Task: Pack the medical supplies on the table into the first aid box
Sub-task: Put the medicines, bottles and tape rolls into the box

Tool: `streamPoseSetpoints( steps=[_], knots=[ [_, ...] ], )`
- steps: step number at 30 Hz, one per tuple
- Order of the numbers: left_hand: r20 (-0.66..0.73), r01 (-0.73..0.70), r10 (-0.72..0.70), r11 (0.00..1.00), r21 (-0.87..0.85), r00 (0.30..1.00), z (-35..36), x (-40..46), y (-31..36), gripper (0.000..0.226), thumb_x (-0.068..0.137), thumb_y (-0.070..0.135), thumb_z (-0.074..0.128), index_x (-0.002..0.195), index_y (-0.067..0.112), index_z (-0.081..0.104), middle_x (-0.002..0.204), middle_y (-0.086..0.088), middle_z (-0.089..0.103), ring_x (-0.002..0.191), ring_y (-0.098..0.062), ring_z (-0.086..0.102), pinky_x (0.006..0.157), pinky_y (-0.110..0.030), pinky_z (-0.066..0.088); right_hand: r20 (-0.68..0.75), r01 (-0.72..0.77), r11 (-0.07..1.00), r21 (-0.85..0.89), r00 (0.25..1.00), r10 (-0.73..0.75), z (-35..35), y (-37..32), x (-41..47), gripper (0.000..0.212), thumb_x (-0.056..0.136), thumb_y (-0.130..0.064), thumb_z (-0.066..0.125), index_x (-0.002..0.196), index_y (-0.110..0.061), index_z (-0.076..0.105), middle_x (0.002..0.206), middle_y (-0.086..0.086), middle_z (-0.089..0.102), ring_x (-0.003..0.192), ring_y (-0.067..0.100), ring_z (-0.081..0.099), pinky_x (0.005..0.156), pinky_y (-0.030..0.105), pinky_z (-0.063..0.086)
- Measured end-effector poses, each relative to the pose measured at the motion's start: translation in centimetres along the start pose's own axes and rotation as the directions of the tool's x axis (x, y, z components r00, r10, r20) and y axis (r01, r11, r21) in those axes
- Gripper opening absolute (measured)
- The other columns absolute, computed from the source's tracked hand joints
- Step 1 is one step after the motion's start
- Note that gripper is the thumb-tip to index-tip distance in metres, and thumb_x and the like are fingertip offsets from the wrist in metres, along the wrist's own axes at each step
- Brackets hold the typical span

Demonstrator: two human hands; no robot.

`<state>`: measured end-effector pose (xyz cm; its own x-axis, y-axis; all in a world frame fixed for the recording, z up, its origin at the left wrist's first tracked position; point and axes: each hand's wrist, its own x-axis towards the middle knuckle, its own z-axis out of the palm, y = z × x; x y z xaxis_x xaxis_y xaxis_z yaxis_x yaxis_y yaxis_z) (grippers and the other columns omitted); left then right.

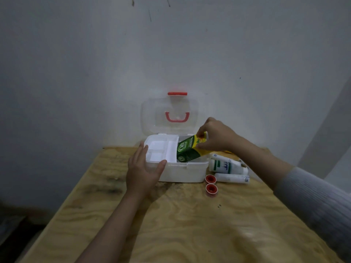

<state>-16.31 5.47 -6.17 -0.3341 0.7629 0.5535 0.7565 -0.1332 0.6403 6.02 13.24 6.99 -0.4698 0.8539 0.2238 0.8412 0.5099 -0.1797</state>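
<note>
The left hand (142, 168) is lying spread against the near left corner of the first aid box (182, 170), fingers extended along its left wall and the thumb hooking over the front rim; it is gripping nothing else, only bracing the box. The box is sitting toward the far end of the plywood counter (171, 224), close to the wall, with its clear lid (169, 114) standing open and upright behind it. A red carry handle (177, 117) is showing through the lid, and a red latch (177, 93) is sitting at the lid's top edge. A white divided tray (161, 149) is filling the left part of the box's interior.

To the right of the tray, a green and yellow carton (187, 150) is tilting down into the open right compartment, its lower end already inside the box and its upper end sticking out above the rim. The right hand (215, 136) is pinching that upper end between the fingertips and thumb, closed firmly on it.

Just beside the box's right wall, on the counter, a white bottle with green markings (227, 166) is lying on its side, and a white tube (232, 177) is lying just in front of it. Two red-rimmed tape rolls (210, 184) are resting near the box's front right corner, one in front of the other.
</note>
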Motion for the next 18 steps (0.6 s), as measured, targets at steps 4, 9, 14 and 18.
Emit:
streamPoseSetpoints(
  steps=[4,9,14,18],
  knots=[
    [0.009,0.009,-0.009,1.000,0.000,1.000,-0.1,0.0,0.2,0.085,0.070,0.071,0.050,0.139,0.024,0.038,0.151,0.006,0.033,0.134,-0.020,0.032,0.097,-0.040,0.042,0.047,0.003,1.000,-0.015,0.999,-0.002,1.4,-1.2,0.8,0.038,0.066,-0.030,0.074,0.100,-0.014,0.070,0.103,0.008,0.053,0.084,0.021,0.056,0.069,0.033,0.051],
    [0.012,0.013,-0.013,1.000,-0.005,1.000,0.1,0.0,0.0,0.082,0.072,0.065,0.056,0.140,0.025,0.036,0.151,0.006,0.033,0.134,-0.020,0.032,0.096,-0.041,0.043,0.163,-0.017,1.000,-0.015,0.987,0.019,3.4,-1.9,1.7,0.030,0.068,-0.024,0.075,0.088,-0.002,0.070,0.091,0.016,0.066,0.086,0.023,0.055,0.074,0.040,0.052],
    [0.005,0.019,-0.019,1.000,-0.024,1.000,0.1,-0.1,0.2,0.082,0.071,0.064,0.056,0.140,0.025,0.036,0.151,0.005,0.034,0.133,-0.018,0.034,0.096,-0.040,0.042,0.229,-0.058,0.998,0.017,0.972,0.053,5.4,-2.4,2.8,0.036,0.071,-0.031,0.076,0.094,-0.005,0.068,0.093,0.011,0.066,0.083,0.023,0.058,0.070,0.033,0.049],
    [0.001,0.007,-0.007,1.000,-0.026,1.000,0.1,-0.1,0.1,0.081,0.072,0.065,0.057,0.140,0.027,0.035,0.151,0.006,0.034,0.132,-0.017,0.035,0.095,-0.038,0.041,0.252,-0.074,0.997,0.001,0.965,0.071,7.0,-2.7,3.3,0.030,0.074,-0.027,0.073,0.094,-0.006,0.067,0.098,0.010,0.067,0.080,0.018,0.053,0.070,0.028,0.046]
  ],
)
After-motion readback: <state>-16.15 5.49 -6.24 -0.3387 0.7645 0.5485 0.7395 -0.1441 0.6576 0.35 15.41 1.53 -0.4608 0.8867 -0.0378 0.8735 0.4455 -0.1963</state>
